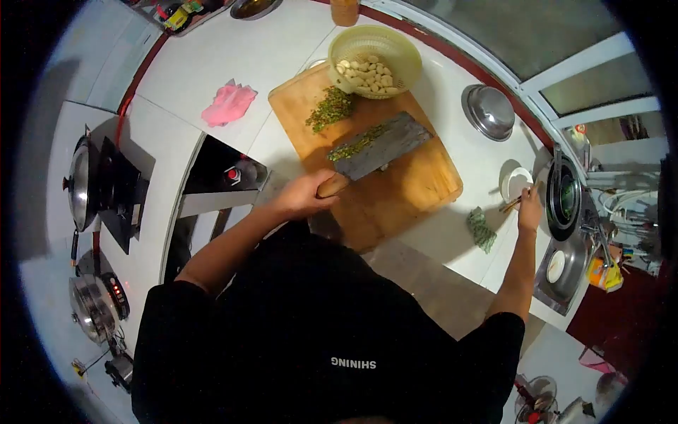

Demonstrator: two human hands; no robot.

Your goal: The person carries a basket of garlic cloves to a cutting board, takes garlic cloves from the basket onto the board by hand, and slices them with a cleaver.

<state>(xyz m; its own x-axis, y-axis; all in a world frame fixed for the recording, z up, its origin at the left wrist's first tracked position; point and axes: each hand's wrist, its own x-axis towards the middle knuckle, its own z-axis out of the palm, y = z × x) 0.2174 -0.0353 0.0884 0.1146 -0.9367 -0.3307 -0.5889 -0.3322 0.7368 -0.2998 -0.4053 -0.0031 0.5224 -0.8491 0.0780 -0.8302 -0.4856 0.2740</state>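
Note:
My left hand (307,194) is closed around the wooden handle of a cleaver (388,146), its broad dark blade held flat over the wooden cutting board (424,177). A strip of chopped green and reddish bits lies on the blade. Beyond it, a pile of the same chopped bits (332,109) rests on the board. On the right, my right hand (529,208) is closed on thin brown chopsticks (510,205) beside a small white bowl (518,182). Whether its fingers also touch the bowl's rim, I cannot tell.
A yellow-green colander (406,53) of pale pieces sits at the board's far edge. Around the counter are a pink cloth (229,104), green cloth (481,230), metal bowl (489,113), and black pan (563,198) by the sink (575,265). A lidded wok (83,184) stands left.

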